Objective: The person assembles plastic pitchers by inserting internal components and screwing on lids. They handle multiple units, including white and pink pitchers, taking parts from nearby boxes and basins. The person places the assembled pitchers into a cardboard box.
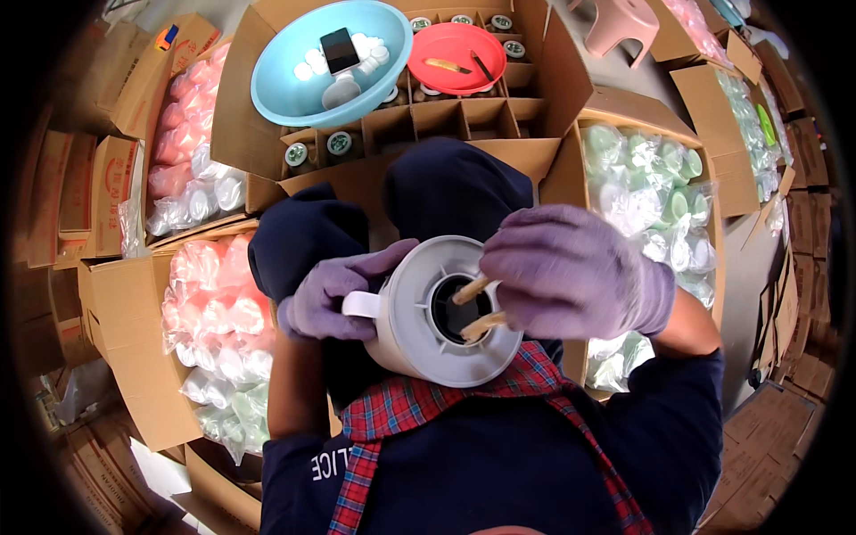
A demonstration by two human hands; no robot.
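Observation:
In my left hand [343,290], gloved in purple, is a white jug [407,337] with a side handle. The thumb lies along its side and the fingers are round the handle. A round grey end with a dark central hole faces up. My right hand [571,272], also gloved, is closed and smeared by motion just right of that hole. Two tan stick-like ends [481,326] reach from its fingers to the hole; their kind is too blurred to tell. My lap in dark trousers lies beyond the jug.
Ahead, a divided carton [486,116] holds several capped bottles. Across it rest a blue basin [267,85] with a phone [339,50] and white round parts, and a red dish [455,40]. Cartons of bagged pink pieces [209,276] stand left, bagged green ones [646,196] right. A pink stool [621,27] stands behind.

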